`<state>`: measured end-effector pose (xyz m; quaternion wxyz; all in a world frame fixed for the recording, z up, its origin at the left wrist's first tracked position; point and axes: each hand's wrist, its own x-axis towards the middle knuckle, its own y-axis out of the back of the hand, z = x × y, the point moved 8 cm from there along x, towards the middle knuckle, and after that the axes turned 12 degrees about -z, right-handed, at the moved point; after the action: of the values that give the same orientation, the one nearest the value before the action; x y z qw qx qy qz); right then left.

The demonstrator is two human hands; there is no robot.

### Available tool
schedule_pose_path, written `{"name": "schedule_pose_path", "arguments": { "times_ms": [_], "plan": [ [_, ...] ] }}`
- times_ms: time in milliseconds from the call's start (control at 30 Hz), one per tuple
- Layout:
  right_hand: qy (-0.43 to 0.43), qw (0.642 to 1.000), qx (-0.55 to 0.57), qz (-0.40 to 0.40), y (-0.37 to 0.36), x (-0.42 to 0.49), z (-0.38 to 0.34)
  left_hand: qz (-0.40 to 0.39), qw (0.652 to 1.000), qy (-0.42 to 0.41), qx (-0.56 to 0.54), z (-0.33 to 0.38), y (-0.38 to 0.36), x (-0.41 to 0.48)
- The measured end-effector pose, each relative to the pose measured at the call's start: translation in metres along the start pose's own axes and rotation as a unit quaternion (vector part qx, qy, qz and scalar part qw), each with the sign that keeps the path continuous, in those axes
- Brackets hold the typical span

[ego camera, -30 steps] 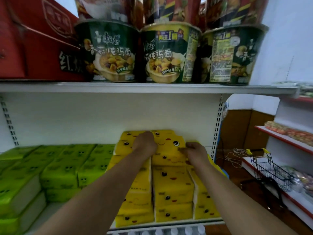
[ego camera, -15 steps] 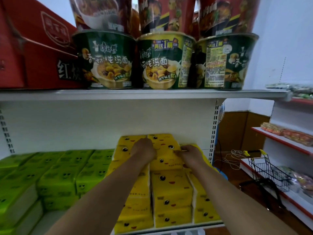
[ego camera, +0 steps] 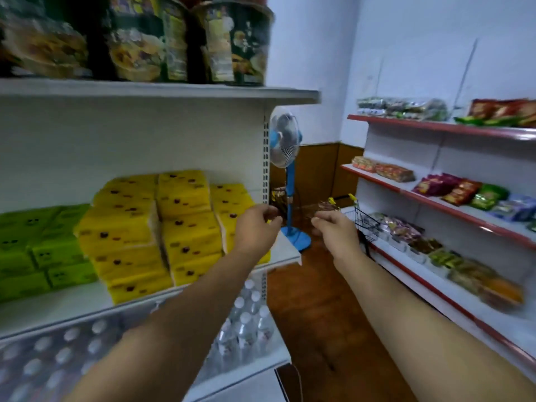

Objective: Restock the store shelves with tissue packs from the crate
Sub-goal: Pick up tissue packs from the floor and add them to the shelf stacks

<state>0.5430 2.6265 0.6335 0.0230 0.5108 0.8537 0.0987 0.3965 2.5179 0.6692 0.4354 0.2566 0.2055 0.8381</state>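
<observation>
Two hands are up in front of the shelving, and neither grasps anything. The left hand (ego camera: 256, 226) hovers before the right end of the middle shelf (ego camera: 58, 311), fingers loosely curled toward the thumb. The right hand (ego camera: 333, 229), curled the same loose way, is out over the aisle floor (ego camera: 313, 314). The yellow tissue packs (ego camera: 185, 216) sit on that middle shelf in three stacks side by side, the rightmost lower than the other two (motion blur makes the count within each stack uncertain). Whether the left hand touches that rightmost stack cannot be told. Green tissue packs (ego camera: 43, 242) fill the shelf to their left, at least two layers high. On the top shelf (ego camera: 145, 92) stand three noodle bowls (ego camera: 136, 47), with more stacked above them. Capped water bottles (ego camera: 246, 329) crowd the shelf below. Beyond the shelving's end stands one blue fan (ego camera: 285, 140). One small wire basket (ego camera: 364, 220) with yellow handles sits by three red-edged snack shelves (ego camera: 435, 198) on the right.
</observation>
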Motion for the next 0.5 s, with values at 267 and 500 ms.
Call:
{"name": "schedule_pose_path", "arguments": {
  "times_ms": [267, 500],
  "plan": [
    [-0.167, 0.984, -0.015, 0.056, 0.128, -0.142, 0.183, -0.175, 0.978, 0.094, -0.060, -0.032, -0.209, -0.139],
    [-0.344, 0.935, 0.005, 0.091, 0.168, -0.265, 0.399, -0.338, 0.910, 0.238, -0.037, -0.150, -0.382, -0.268]
  ]
}}
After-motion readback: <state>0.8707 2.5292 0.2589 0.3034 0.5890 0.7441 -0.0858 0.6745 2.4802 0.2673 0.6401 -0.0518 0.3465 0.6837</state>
